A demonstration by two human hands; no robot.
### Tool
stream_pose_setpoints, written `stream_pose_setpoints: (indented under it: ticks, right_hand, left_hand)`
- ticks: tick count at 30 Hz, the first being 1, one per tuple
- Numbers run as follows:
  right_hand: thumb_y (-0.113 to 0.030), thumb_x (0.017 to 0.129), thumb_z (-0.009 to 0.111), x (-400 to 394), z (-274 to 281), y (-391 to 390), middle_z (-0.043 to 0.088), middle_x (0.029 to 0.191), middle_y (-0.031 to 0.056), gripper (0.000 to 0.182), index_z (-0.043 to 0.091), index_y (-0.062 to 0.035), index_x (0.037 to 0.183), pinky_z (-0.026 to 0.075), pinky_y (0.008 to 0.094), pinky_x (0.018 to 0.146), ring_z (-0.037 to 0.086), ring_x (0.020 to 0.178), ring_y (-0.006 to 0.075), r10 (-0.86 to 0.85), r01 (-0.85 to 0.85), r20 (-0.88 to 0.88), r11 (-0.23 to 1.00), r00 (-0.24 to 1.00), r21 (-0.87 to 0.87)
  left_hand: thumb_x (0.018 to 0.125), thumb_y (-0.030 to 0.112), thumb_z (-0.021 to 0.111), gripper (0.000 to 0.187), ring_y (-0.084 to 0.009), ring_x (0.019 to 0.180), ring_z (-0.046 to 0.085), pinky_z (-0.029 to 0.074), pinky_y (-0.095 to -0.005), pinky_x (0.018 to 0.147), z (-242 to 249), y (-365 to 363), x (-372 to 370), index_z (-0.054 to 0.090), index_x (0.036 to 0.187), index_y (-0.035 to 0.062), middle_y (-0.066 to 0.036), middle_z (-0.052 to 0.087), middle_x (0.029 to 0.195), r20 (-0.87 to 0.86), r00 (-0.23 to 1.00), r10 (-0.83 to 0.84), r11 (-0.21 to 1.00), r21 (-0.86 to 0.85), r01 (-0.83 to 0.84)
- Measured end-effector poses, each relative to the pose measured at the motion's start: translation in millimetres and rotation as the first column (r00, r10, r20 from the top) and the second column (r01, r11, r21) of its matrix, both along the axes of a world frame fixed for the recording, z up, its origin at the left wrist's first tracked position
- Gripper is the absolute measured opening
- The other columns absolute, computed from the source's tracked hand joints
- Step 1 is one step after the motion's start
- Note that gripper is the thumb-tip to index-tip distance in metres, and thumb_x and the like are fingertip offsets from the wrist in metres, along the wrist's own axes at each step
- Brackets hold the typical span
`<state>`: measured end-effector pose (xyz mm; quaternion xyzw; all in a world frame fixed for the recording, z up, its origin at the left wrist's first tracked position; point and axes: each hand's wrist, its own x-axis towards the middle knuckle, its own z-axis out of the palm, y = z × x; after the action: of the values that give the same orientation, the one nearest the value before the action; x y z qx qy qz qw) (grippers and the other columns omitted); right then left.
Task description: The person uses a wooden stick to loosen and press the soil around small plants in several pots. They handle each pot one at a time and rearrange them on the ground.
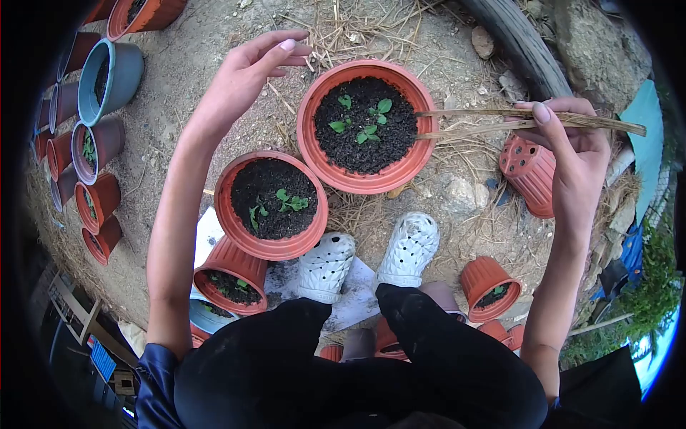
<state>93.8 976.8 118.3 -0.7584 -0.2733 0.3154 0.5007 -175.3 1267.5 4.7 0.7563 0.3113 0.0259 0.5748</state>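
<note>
My right hand (568, 146) grips a split bamboo stick (604, 121), tong-like, its two thin prongs spread apart toward the left. Their tips reach the right rim of a large round terracotta-coloured pot (307, 136). Dark soil fills that pot, with several small green seedlings (368, 134) in it. Just off the pot's upper left side, my left hand (261, 61) is raised with its fingers stretched out and nothing in them. A second pot (221, 193) with soil and small seedlings (291, 201) stands below and left, tilted against the big pot.
An overturned pot (532, 171) with drainage holes lies below my right hand. White perforated clogs (409, 247) are on my feet. Rows of pots, one a blue pot (128, 75), line the left. A dark log (518, 43) and stones are at upper right; dry straw covers the ground.
</note>
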Motion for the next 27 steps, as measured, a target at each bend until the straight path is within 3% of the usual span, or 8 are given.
stream_pose_setpoints:
  ticks: [5, 7, 9, 11, 16, 20, 24, 27]
  right_hand:
    - [-0.011, 0.101, 0.072, 11.7, -19.4, -35.1, 0.076, 0.108, 0.0192, 0.020, 0.066, 0.0039, 0.112, 0.065, 0.0325, 0.082, 0.077, 0.096, 0.0226, -0.118, 0.110, -0.205, 0.993, 0.972, -0.053]
    - [-0.010, 0.101, 0.071, 4.1, -3.8, -56.5, 0.075, 0.113, 0.0216, 0.021, 0.065, 0.0045, 0.114, 0.066, 0.0327, 0.081, 0.078, 0.095, 0.0248, -0.263, 0.275, -0.451, 0.961, 0.853, -0.040]
    - [-0.009, 0.102, 0.069, -17.0, 21.2, -76.7, 0.073, 0.118, 0.0236, 0.020, 0.064, 0.0035, 0.117, 0.068, 0.0369, 0.083, 0.078, 0.094, 0.0280, -0.370, 0.437, -0.568, 0.899, 0.736, -0.020]
    - [-0.011, 0.103, 0.068, -35.3, 67.3, -99.4, 0.072, 0.121, 0.0240, 0.020, 0.063, 0.0012, 0.118, 0.069, 0.0386, 0.085, 0.078, 0.097, 0.0303, -0.441, 0.541, -0.668, 0.838, 0.600, -0.068]
    - [-0.017, 0.104, 0.069, -65.6, 288.2, -110.1, 0.067, 0.132, 0.0257, 0.026, 0.057, -0.0022, 0.121, 0.068, 0.0339, 0.079, 0.076, 0.107, 0.0344, -0.650, 0.697, -0.573, 0.694, 0.500, -0.178]
    - [-0.019, 0.104, 0.070, -58.4, 470.9, -130.3, 0.072, 0.123, 0.0201, 0.022, 0.061, -0.0030, 0.117, 0.060, 0.0264, 0.072, 0.074, 0.090, 0.0206, -0.693, 0.718, -0.397, 0.687, 0.602, -0.109]
    - [-0.014, 0.104, 0.068, -39.9, 615.3, -123.1, 0.073, 0.118, 0.0199, 0.019, 0.060, -0.0025, 0.117, 0.059, 0.0274, 0.072, 0.072, 0.084, 0.0185, -0.657, 0.699, -0.272, 0.709, 0.703, 0.094]
    - [-0.008, 0.105, 0.062, -27.0, 677.4, -110.4, 0.072, 0.115, 0.0225, 0.012, 0.058, -0.0007, 0.114, 0.061, 0.0301, 0.077, 0.074, 0.088, 0.0225, -0.606, 0.635, -0.189, 0.736, 0.773, 0.236]
  left_hand:
    - [0.113, 0.032, 0.049, 0.045, -0.0208, 0.124, 0.068, 0.050, -0.0351, 0.107, 29.8, -6.4, -31.2, 0.060, 0.147, 0.0031, -0.013, 0.072, 0.132, -0.038, 0.975, 0.221, 0.975, -0.002, -0.221]
    - [0.113, 0.033, 0.050, 0.044, -0.0182, 0.115, 0.070, 0.052, -0.0329, 0.103, 60.1, -16.1, -46.5, 0.062, 0.142, 0.0012, -0.013, 0.074, 0.127, -0.073, 0.900, 0.429, 0.903, 0.031, -0.428]
    - [0.114, 0.036, 0.050, 0.038, -0.0083, 0.079, 0.059, 0.048, -0.0256, 0.078, 96.0, -25.6, -64.1, 0.067, 0.116, 0.0024, -0.002, 0.067, 0.090, -0.145, 0.825, 0.546, 0.832, -0.022, -0.555]
    - [0.113, 0.037, 0.052, 0.038, -0.0061, 0.069, 0.051, 0.043, -0.0233, 0.067, 147.1, -41.0, -75.5, 0.068, 0.106, 0.0028, 0.002, 0.059, 0.078, -0.222, 0.777, 0.589, 0.793, -0.024, -0.608]
    - [0.108, 0.019, 0.062, 0.026, -0.0061, 0.072, 0.051, 0.043, -0.0239, 0.067, 359.7, -106.0, -64.9, 0.067, 0.127, 0.0002, 0.003, 0.060, 0.082, -0.307, 0.759, 0.574, 0.723, -0.246, -0.646]
    - [0.103, 0.008, 0.066, 0.024, -0.0080, 0.080, 0.064, 0.051, -0.0243, 0.070, 548.0, -167.2, -62.7, 0.067, 0.126, -0.0007, -0.002, 0.071, 0.087, -0.305, 0.778, 0.549, 0.679, -0.381, -0.628]
    - [0.101, 0.010, 0.070, 0.015, -0.0107, 0.076, 0.066, 0.054, -0.0268, 0.072, 629.7, -211.0, -72.9, 0.069, 0.111, -0.0012, -0.007, 0.074, 0.090, -0.238, 0.845, 0.479, 0.686, -0.500, -0.529]
    - [0.108, 0.026, 0.063, 0.025, -0.0103, 0.077, 0.067, 0.052, -0.0259, 0.071, 671.9, -217.6, -60.0, 0.068, 0.110, 0.0014, -0.006, 0.075, 0.090, -0.204, 0.868, 0.452, 0.712, -0.503, -0.490]
